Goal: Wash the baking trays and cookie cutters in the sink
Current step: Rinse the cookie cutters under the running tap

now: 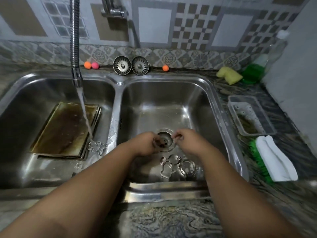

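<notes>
Left grip holds ring cutter, opening upward; right grip pinches thin cutter.

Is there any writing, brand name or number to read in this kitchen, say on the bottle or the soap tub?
None can be read.
The clear bottle by the wall is too blurred to show any label.
The green tub, the sink and the baking trays show no print.
The wall tiles carry only patterns.

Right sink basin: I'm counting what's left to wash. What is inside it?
Metal cookie cutters lie heaped near its front wall; the left hand and right hand hold a small piece over the drain. The arms cover part of the floor.
</notes>
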